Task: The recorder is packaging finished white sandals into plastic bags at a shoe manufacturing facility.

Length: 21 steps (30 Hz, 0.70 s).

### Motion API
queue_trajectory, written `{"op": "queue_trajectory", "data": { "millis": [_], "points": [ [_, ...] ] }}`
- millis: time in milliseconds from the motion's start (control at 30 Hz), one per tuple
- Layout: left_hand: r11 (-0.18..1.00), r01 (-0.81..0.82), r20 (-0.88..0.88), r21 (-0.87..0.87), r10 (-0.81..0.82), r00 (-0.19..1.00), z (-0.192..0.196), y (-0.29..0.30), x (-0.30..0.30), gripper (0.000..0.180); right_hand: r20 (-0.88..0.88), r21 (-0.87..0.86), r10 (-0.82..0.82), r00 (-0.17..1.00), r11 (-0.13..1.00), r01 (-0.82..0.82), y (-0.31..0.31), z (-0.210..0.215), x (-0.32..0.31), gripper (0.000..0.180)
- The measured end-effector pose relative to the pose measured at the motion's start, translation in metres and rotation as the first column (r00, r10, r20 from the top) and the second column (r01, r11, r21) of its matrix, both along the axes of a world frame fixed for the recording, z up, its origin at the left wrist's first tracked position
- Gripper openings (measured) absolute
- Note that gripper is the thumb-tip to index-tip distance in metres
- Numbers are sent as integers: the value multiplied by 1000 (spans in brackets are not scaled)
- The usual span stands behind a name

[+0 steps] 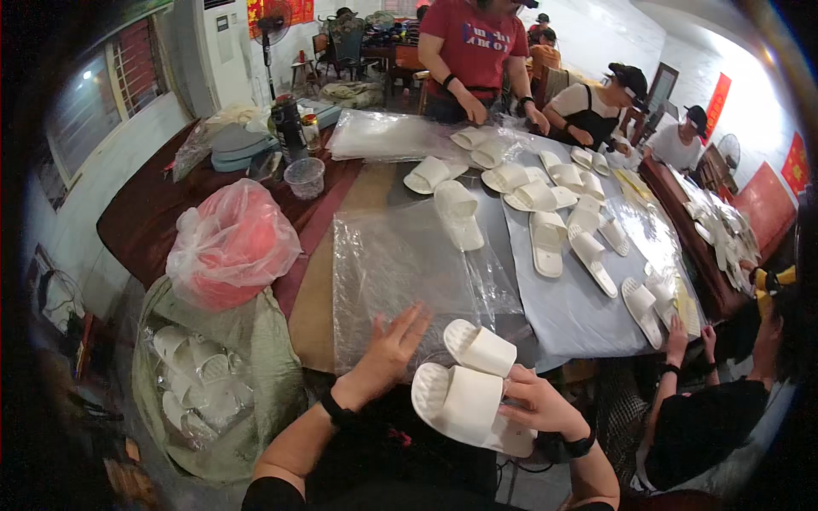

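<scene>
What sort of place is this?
Likely a small slipper-packing workshop: white slippers spread across a table with people around it, clear bags lying flat there, and a green sack of plastic-wrapped slippers.

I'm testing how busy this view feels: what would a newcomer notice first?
Probably the white slippers scattered over the blue-grey table cover right of centre, and the white pair in the right hand near the front edge. Next, perhaps, the bright pink bundle in clear plastic at left, with a green sack of more slippers below it in the picture.
</scene>
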<state>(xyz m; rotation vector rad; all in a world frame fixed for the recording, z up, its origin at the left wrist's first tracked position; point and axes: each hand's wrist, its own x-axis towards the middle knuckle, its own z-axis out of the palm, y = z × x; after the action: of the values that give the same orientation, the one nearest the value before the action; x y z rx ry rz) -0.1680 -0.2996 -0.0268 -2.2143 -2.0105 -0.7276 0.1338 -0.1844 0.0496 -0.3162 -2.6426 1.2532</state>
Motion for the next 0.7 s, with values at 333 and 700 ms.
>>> {"op": "queue_trajectory", "data": {
  "millis": [333,700],
  "points": [
    [991,132,45,4,-132,990,17,-13,31,78,23,442,-270,963,866,232,3,-34,-53,15],
    [926,370,-104,82,-361,927,30,-19,54,59,-120,591,-394,911,709,385,48,-91,-115,39]
  ]
}}
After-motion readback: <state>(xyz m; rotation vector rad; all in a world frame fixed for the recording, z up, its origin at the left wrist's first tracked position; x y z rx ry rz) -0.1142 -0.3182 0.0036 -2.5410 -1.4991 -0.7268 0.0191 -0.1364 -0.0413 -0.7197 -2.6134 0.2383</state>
